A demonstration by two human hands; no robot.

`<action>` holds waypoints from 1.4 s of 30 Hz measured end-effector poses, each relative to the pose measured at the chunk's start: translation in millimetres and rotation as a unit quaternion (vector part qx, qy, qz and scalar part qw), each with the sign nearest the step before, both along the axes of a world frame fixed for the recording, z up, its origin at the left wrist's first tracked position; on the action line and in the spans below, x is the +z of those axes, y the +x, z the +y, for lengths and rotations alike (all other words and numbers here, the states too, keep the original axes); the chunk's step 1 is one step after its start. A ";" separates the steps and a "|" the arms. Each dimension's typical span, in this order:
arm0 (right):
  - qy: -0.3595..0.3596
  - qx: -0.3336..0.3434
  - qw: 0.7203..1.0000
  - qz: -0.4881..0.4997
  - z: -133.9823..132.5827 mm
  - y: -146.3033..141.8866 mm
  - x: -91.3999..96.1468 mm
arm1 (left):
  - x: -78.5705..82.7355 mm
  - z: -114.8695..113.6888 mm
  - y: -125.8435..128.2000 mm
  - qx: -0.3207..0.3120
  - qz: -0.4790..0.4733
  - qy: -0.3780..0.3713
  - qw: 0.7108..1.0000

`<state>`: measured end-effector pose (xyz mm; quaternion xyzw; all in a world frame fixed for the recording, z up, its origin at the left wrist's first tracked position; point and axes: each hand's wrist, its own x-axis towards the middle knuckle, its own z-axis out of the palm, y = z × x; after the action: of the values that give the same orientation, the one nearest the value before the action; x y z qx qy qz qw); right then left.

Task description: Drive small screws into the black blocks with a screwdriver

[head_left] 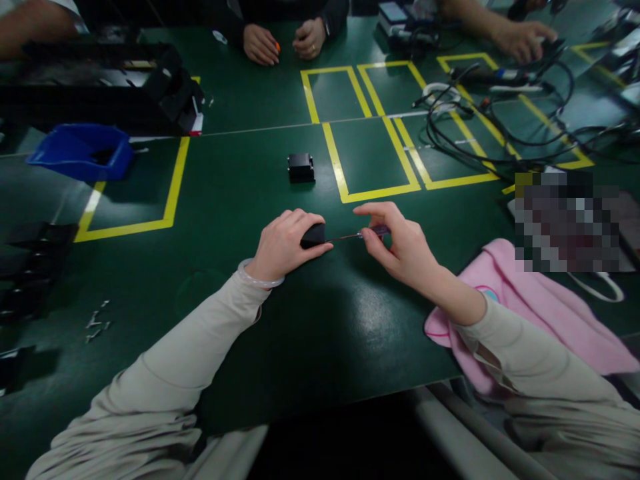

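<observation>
My left hand (286, 241) is wrapped round a small black block (313, 235), holding it at the green table top. From the right, my right hand (397, 240) pinches the dark handle of a screwdriver (381, 231) between thumb and fingers, its index finger raised. The thin metal shaft points left, and its tip meets the block's right side. My palm hides part of the block. A similar black block (301, 167) with small metal ends sits by itself just beyond my hands.
A blue bin (85, 152) and black parts (35, 267) lie at left, near loose screws (96, 323). A pink cloth (540, 313) is under my right forearm. Black cables (450, 143) tangle at right. Across the table are co-workers' hands (285, 43) and another person's hand (525, 40).
</observation>
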<state>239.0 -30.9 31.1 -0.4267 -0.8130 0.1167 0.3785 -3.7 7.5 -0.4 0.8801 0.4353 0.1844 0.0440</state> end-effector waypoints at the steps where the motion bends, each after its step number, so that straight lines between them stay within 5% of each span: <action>1: 0.001 0.001 1.000 0.001 0.1 0.1 -0.1 | 0.0 0.0 0.1 0.000 0.001 0.000 1.000; 42: -0.047 0.004 0.999 0.012 1.5 0.9 0.1 | 0.6 -0.5 0.0 0.000 -0.002 -0.005 1.000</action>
<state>239.9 -29.4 31.2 -0.4395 -0.8035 0.1619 0.3674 -3.8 7.0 0.2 0.8794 0.4365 0.1838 0.0486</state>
